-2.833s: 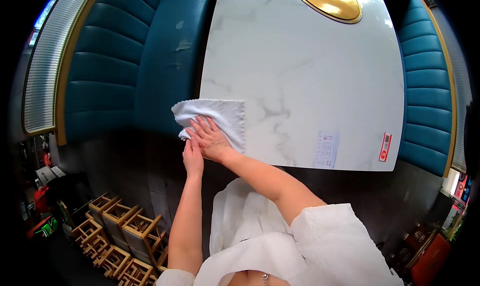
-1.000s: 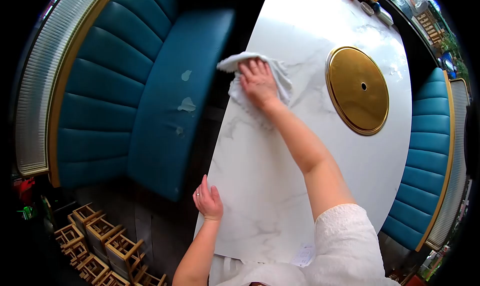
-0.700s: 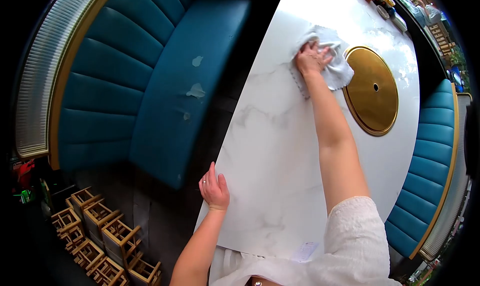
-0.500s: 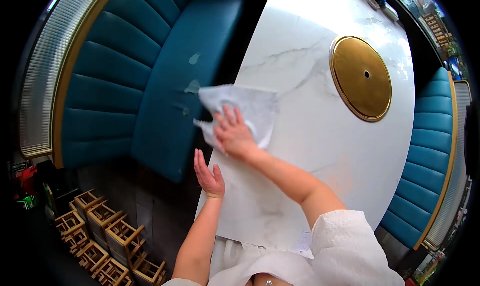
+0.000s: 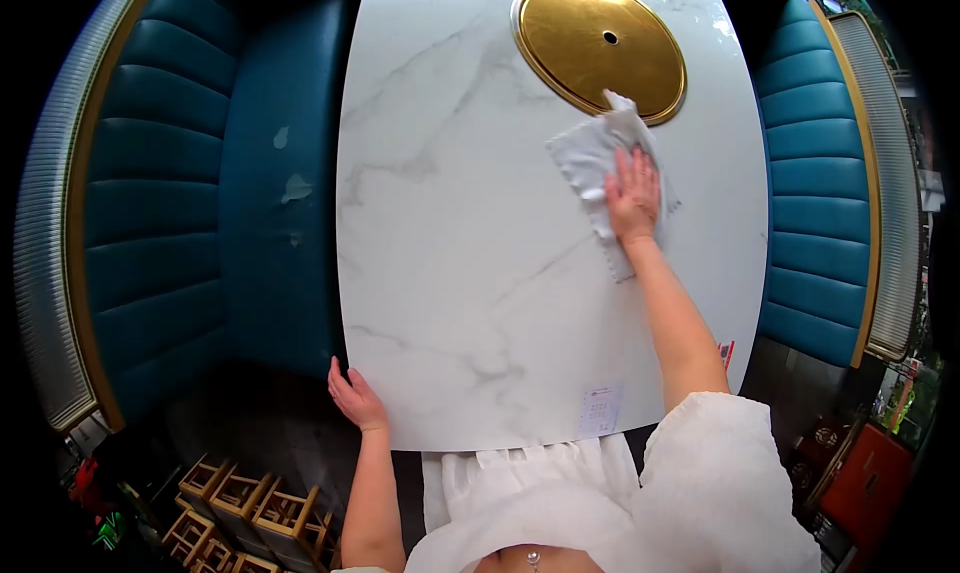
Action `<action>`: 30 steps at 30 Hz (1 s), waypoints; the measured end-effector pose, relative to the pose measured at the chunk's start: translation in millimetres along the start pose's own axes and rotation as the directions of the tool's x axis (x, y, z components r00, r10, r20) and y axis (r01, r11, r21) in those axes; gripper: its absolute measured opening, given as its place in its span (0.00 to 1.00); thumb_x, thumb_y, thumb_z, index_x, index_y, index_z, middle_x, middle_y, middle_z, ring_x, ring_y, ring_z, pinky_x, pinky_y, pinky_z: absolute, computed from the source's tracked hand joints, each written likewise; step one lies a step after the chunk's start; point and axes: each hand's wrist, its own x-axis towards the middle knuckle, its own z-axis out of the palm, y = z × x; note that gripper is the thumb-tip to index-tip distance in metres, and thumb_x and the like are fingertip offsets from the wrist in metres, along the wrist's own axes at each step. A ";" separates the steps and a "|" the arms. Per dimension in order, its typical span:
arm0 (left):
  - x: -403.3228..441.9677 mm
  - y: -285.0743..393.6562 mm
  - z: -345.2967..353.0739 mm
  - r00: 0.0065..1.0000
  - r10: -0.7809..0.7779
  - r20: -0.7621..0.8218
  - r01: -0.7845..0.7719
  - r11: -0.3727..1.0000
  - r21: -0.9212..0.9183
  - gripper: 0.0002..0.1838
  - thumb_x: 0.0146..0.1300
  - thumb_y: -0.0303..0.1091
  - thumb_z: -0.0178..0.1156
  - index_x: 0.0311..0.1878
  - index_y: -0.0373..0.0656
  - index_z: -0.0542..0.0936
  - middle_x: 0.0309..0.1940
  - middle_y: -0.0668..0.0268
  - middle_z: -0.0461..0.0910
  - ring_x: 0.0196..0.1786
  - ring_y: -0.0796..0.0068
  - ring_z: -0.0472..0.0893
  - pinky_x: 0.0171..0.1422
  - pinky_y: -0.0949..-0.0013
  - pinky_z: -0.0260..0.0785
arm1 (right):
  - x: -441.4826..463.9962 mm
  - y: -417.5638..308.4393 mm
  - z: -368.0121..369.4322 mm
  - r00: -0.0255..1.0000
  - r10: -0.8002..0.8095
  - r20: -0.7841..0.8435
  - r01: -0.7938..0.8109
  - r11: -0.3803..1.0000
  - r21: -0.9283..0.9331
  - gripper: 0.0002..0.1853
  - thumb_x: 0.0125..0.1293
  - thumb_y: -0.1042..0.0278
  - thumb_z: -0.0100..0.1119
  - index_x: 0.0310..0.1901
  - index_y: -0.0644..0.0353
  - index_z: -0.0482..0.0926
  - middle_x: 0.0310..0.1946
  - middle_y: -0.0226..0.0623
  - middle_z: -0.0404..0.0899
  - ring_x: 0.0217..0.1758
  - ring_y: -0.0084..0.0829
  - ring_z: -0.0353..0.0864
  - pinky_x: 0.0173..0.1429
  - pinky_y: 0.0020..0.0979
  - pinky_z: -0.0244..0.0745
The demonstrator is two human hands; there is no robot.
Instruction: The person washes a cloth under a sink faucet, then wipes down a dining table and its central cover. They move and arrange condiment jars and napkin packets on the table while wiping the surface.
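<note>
My right hand (image 5: 635, 198) lies flat on a white cloth (image 5: 582, 155), fingers stretched out, pressing it on the marbled white table (image 5: 450, 243). The cloth is creased, and its far corner overlaps the near rim of a round brass-coloured plate (image 5: 600, 58) with a small hole in its middle. At the table's near left corner, my left hand (image 5: 358, 398) is open with nothing in it, thumb and fingers apart. Whether it touches the edge I cannot tell.
Teal padded benches run along the left (image 5: 275, 303) and right (image 5: 815, 213) sides. A printed paper slip (image 5: 600, 410) lies by the table's near edge. Several wooden stools (image 5: 285, 513) stand at lower left, and a red box (image 5: 865, 488) is at lower right.
My right hand has swept the cloth from the table's left edge across to the right, up to the brass plate. The view has shifted, and my left hand stays by the left edge.
</note>
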 end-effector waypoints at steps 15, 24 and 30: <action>2.4 -11.6 4.0 0.998 -0.043 -0.051 0.041 0.998 -0.048 0.19 0.68 0.40 0.45 0.51 0.35 0.73 0.45 0.54 0.77 0.48 0.55 0.74 0.54 0.59 0.63 | -184.0 -304.2 -66.8 0.779 -0.624 -0.057 0.475 0.529 0.703 0.27 0.55 0.56 0.56 0.58 0.54 0.71 0.63 0.37 0.64 0.68 0.40 0.58 0.70 0.46 0.50; 3.6 -2.2 1.2 0.998 -0.055 -0.023 0.054 0.997 -0.050 0.19 0.68 0.43 0.44 0.51 0.39 0.74 0.46 0.54 0.77 0.49 0.54 0.74 0.53 0.60 0.65 | -167.6 104.7 -63.9 0.820 0.572 -0.023 -0.562 0.796 -0.224 0.28 0.67 0.49 0.40 0.66 0.51 0.59 0.68 0.42 0.55 0.71 0.40 0.52 0.71 0.43 0.45; 7.3 -5.8 2.7 0.999 -0.009 -0.050 0.003 0.993 -0.114 0.20 0.68 0.44 0.45 0.51 0.38 0.74 0.46 0.56 0.77 0.49 0.56 0.74 0.54 0.61 0.65 | -139.3 22.0 -37.8 0.836 0.537 -0.115 -0.544 0.781 -0.306 0.27 0.66 0.51 0.40 0.58 0.64 0.66 0.63 0.47 0.61 0.69 0.44 0.56 0.69 0.46 0.48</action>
